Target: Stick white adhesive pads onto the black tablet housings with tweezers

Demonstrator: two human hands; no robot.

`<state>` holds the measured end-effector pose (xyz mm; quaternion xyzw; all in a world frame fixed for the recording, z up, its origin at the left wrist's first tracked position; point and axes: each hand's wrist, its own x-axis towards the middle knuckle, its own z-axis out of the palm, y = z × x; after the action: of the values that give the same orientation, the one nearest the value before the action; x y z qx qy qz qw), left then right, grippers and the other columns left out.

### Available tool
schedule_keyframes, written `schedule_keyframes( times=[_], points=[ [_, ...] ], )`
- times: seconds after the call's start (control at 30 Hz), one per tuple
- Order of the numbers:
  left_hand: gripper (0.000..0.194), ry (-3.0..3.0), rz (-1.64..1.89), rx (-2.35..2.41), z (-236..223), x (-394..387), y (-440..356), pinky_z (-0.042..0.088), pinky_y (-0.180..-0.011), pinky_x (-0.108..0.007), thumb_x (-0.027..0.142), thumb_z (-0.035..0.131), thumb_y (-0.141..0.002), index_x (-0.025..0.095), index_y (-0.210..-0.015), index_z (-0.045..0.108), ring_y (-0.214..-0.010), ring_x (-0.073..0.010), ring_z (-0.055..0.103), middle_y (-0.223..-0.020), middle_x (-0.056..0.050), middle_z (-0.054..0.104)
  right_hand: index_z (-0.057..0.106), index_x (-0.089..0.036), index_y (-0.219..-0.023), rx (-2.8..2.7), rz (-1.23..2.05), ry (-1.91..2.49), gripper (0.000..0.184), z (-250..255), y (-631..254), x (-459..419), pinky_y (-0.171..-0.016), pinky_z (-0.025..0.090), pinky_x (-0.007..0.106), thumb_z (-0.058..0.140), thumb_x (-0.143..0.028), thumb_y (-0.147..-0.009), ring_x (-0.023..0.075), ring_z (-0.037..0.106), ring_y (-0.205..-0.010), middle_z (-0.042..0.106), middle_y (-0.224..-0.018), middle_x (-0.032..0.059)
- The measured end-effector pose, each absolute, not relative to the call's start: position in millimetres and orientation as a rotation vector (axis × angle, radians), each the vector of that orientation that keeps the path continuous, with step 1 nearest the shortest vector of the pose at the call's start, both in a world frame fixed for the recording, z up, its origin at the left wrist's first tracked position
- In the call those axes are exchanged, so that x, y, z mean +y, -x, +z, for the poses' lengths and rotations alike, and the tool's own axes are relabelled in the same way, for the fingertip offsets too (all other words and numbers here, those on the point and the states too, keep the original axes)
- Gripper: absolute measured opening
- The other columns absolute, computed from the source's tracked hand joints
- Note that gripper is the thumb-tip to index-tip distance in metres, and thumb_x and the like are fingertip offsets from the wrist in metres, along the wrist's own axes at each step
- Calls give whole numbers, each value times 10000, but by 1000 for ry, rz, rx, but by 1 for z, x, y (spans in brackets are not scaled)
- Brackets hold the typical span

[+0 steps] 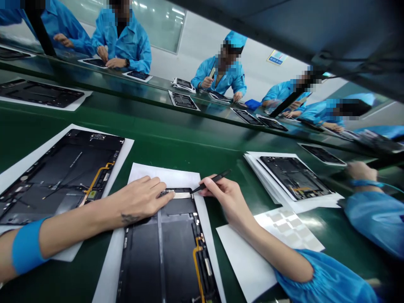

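An opened tablet chassis (170,248) lies on a white sheet (164,174) in front of me, with an orange flex cable along its right side. My left hand (140,200) rests on its top edge, fingers flat, pressing a pale strip (182,195). My right hand (225,195) pinches black tweezers (213,180), the tip touching the strip's right end.
A second opened chassis (59,174) lies at left and a third (295,176) on stacked sheets at right. A sheet of pale adhesive pads (288,227) sits by my right forearm. A co-worker's blue sleeve (375,216) is at right; several people work across the green belt (189,139).
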<state>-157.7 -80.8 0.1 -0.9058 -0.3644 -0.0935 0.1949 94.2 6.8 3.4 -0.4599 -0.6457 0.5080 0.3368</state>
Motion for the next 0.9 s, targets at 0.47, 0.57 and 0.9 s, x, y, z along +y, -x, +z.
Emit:
schedule_keyframes(
  times=[0.47,0.57,0.9],
  points=[
    [357,2528,-254,-978,4,-82,157,440,-684,-343,30,359,-963,82,-1256,556,-809,-226,576,-944,-118,636,717,-150,-796,-1695,1306,1143,411,1,-93,1,-689,478,272,694,-560,-816,162,632,-681,682,-672,32],
    [349,2526,-245,-985,4,-82,157,441,-683,-346,29,368,-958,79,-1242,565,-812,-232,578,-941,-118,635,710,-150,-778,-1734,1284,1139,416,2,-92,1,-677,473,270,685,-564,-816,165,628,-682,678,-684,32],
    [332,2520,-221,-978,7,-82,157,429,-684,-338,39,379,-966,84,-1231,574,-793,-225,569,-933,-115,640,694,-157,-741,-1816,1213,1143,408,6,-90,1,-650,471,258,650,-552,-835,172,631,-681,667,-689,32]
  ],
)
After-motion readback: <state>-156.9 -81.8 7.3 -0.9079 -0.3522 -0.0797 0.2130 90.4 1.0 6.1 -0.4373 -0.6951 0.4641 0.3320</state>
